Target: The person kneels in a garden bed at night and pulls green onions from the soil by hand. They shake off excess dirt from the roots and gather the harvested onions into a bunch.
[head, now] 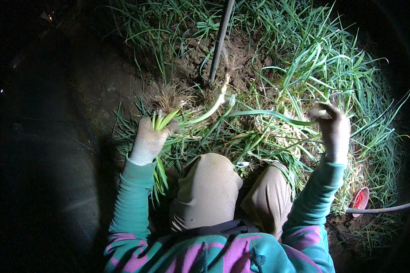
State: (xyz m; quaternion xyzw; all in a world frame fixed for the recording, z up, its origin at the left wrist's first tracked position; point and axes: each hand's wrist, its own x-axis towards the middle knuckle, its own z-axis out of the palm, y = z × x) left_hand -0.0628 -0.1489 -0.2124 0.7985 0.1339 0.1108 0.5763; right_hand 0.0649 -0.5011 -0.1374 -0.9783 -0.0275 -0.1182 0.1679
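My left hand (153, 136), in a pale knit glove, grips a bunch of green onion-like plants (162, 121). Their brown fibrous roots (171, 97) point up and their leaves hang below my wrist. A single pale stalk (210, 111) with roots at its top end curves up and right from beside my left thumb; whether that hand holds it is unclear. My right hand (329, 119), also gloved, is raised on the right and blurred by motion, with fingers curled. A long green leaf (276, 114) runs up to its fingers, but the blur hides whether they grip it.
Cut leaves and dry straw-like litter (253, 133) cover the ground before my knees (208, 187). Standing green plants (328, 65) grow behind and to the right. A slanted pole (222, 41) meets the soil. At right lie a pink dish (361, 201) with red contents and a rod (382, 209).
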